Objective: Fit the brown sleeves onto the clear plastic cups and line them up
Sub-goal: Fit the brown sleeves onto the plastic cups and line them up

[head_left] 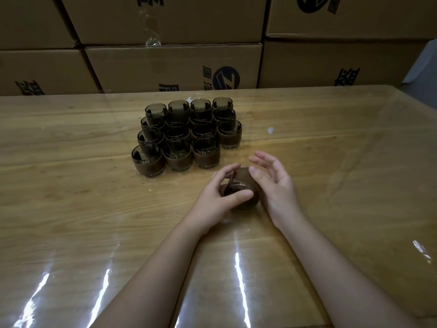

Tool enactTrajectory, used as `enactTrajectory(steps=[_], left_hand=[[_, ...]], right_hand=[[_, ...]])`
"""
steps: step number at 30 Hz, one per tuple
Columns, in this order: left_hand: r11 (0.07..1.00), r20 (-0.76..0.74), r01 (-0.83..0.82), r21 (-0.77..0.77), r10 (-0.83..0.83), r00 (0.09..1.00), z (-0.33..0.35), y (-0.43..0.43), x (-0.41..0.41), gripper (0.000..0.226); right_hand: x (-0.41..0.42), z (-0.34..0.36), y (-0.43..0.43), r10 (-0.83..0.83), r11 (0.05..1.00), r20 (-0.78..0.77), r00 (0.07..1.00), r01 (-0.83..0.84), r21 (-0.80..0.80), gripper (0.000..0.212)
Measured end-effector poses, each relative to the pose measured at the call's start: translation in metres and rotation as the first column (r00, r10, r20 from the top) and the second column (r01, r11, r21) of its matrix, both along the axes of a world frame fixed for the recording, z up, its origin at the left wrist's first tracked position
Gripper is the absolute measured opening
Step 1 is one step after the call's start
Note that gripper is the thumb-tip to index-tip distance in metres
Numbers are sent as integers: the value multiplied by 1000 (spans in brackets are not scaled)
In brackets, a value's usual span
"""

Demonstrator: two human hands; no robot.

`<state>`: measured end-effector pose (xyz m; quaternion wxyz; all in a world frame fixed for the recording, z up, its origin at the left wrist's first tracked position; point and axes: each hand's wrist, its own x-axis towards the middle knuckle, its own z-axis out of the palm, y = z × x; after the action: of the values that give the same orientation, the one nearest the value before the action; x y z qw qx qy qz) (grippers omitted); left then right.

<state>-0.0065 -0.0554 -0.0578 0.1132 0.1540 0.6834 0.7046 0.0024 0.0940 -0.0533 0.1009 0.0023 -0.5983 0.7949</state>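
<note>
Fifteen sleeved cups lined up; one cup held.

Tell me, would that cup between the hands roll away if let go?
Possibly: the smoky clear plastic cup with a brown sleeve looks tilted and rounded. It seems light, since the left hand pinches it with fingertips. Upright, it probably stands steady.

Warehouse: stacked cardboard cartons

left grip curled, right grip spread
</note>
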Motion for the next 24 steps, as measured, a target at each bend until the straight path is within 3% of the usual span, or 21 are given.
enactTrajectory(steps=[4, 6, 8, 11, 13, 18, 24], left_hand=[[938, 143, 6, 348, -59, 988, 4, -4, -6, 75], [910, 157, -10, 415, -61, 986, 4, -6, -9, 87], [912, 152, -7, 411, -61, 986, 2, -8, -11, 80], [916, 193, -41, 399, -41, 980, 1, -9, -13, 54], [917, 205, -62, 394, -23, 978, -2, -9, -14, 53], [888, 196, -63, 456, -31, 980, -4, -11, -16, 61], [884, 200, -62, 463, -36, 979, -4, -11, -15, 61]], right_hand=[[3, -4, -4, 67, 984, -29, 997, -61, 165, 56], [4, -9, -8, 167, 952, -7, 986, -159, 262, 56], [4, -12, -12, 171, 927, -29, 985, -151, 343, 56], [3, -13, -9, 72, 908, -141, 987, -6, 418, 63], [2, -13, -5, 75, 880, -197, 977, 29, 475, 70], [4, -11, -6, 82, 945, -155, 985, -28, 327, 71], [8, -6, -9, 103, 899, -187, 977, -11, 437, 63]])
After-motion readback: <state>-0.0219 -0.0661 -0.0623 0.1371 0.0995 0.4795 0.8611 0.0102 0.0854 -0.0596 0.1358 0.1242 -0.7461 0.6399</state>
